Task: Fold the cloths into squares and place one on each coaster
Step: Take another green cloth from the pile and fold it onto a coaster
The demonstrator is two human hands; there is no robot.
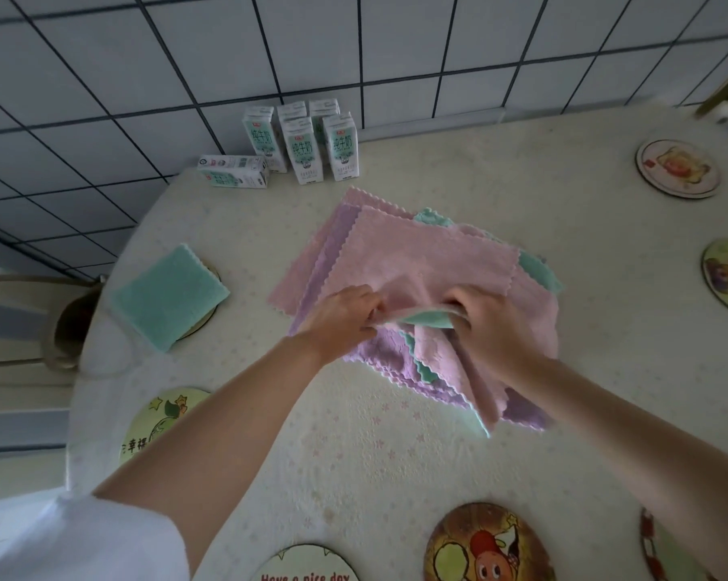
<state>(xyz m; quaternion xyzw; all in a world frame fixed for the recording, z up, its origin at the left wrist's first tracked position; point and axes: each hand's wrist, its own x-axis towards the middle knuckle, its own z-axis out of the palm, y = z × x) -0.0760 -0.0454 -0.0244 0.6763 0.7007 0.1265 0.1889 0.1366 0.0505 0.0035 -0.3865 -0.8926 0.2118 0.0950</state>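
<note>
"纯牛奶" on milk cartons (pixel 301 148), "幸福" on left coaster (pixel 161 425), "Have a nice day" on bottom coaster (pixel 307 566)

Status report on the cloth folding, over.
Left hand and right hand pinch the pink cloth atop the pile. Green cloth folded on its coaster. Other coasters bare. Nothing blocking.

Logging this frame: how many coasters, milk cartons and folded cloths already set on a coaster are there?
Coasters: 7 (one under the folded cloth, some cut by the frame edge)
Milk cartons: 6 (5 standing, 1 lying)
Folded green cloth on a coaster: 1
Total: 14, leaving out the unfolded cloth pile, whose layers cannot be counted.
</note>
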